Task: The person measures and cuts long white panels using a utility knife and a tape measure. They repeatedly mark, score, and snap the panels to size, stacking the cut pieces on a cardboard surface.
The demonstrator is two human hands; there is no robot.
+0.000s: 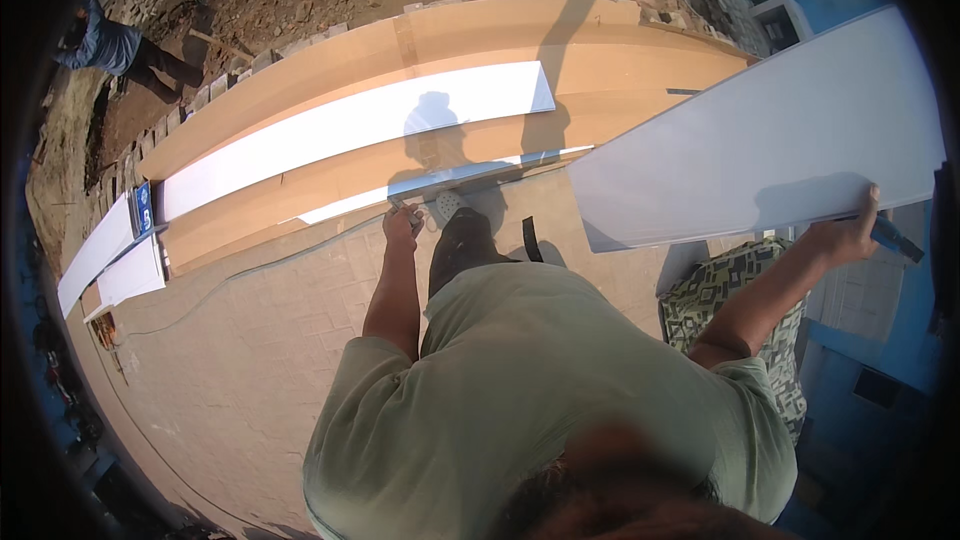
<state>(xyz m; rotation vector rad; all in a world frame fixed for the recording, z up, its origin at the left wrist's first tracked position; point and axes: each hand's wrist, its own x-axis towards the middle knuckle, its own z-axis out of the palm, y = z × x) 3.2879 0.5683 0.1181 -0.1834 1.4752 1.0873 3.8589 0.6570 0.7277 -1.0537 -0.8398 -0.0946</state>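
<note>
At the right, my right hand [845, 240] grips the lower edge of a large white panel [750, 140], which is held up at a tilt. A dark blue object [897, 240] shows just beyond that hand, and I cannot tell whether the hand touches it. My left hand [402, 223] is closed near the front edge of the brown cardboard [620, 70], its fingers curled round something small and greyish that I cannot make out. On the cardboard lies a long white strip [300, 145]. A narrower white strip [345, 205] runs along the cardboard's near edge.
White pieces [133, 270] and a blue printed package [143, 208] lie at the left end. A thin cable [250, 273] crosses the paving [230, 370]. Patterned cloth [700, 290] hangs below the panel. Another person [125, 50] stands on rubble at the far left.
</note>
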